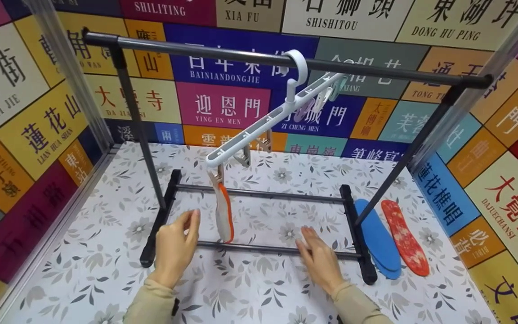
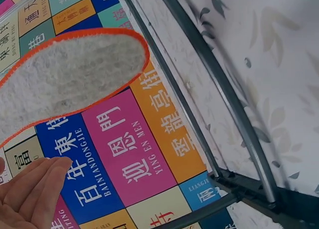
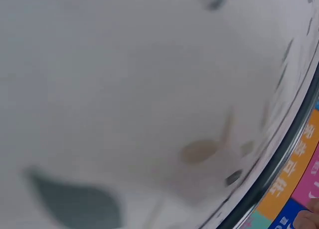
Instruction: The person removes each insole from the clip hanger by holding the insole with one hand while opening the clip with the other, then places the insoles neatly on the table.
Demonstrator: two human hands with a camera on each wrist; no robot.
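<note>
A white hanger [image 1: 290, 106] with several clips hooks over the rack's top bar [image 1: 241, 56]. From the clip at its near end hangs an insole [image 1: 224, 216], pale and fuzzy with an orange edge, which fills the upper left of the left wrist view. My left hand [image 1: 178, 245] is just left of this insole, apart from it, fingers loosely bent and holding nothing. Over the rack's front lower rail [image 1: 259, 248], my right hand [image 1: 319, 261] has its fingers extended and grips nothing. The right wrist view catches only a bit of a hand [image 3: 306, 220] at its corner.
Right of the rack, a pair of overlapping blue insoles [image 1: 378, 240] and a red patterned insole [image 1: 405, 238] lie on the leaf-print tabletop [image 1: 259, 283]. Black feet [image 1: 360, 243] support the rack's two uprights. Colourful panels with lettering stand behind and at both sides.
</note>
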